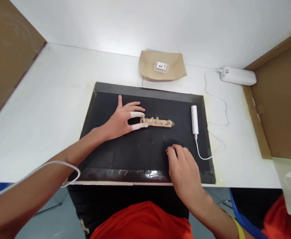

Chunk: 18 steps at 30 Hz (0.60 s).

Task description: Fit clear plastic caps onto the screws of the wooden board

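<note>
A narrow tan strip (160, 123) with several small clear parts on it lies in the middle of a black mat (125, 149). My left hand (122, 120) rests on the mat at the strip's left end. Its thumb and forefinger wear white finger cots and pinch that end, while the other fingers are spread. My right hand (182, 166) rests on the mat nearer to me, knuckles up and fingers curled. Its fingertips press down at a tiny dark thing that I cannot make out.
A white pen-shaped tool (194, 119) lies on the mat's right side, and its cable runs to a white box (238, 75). A tan paper tray (162, 65) holding a small clear packet sits behind the mat. Cardboard walls stand on both sides.
</note>
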Motion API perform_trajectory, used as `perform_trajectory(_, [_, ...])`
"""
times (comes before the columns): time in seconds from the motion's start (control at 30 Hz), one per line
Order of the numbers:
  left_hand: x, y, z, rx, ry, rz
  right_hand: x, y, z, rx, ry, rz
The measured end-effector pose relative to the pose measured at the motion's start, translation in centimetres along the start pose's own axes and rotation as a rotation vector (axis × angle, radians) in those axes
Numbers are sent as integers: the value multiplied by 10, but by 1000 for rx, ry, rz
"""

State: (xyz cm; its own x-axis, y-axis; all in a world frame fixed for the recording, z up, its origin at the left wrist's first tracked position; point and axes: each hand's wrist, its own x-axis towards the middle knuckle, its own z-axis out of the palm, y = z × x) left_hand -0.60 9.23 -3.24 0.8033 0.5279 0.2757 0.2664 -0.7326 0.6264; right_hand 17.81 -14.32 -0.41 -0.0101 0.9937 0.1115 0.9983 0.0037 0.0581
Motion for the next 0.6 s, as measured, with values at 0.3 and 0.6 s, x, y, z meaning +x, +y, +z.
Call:
perform_trajectory(0.3, [2,0,-1,-86,2,-37,-7,-2,6,50,20,-11])
perform_trajectory(0.6, [4,2,1,-87,9,-59,-13,-13,3,178,17,190])
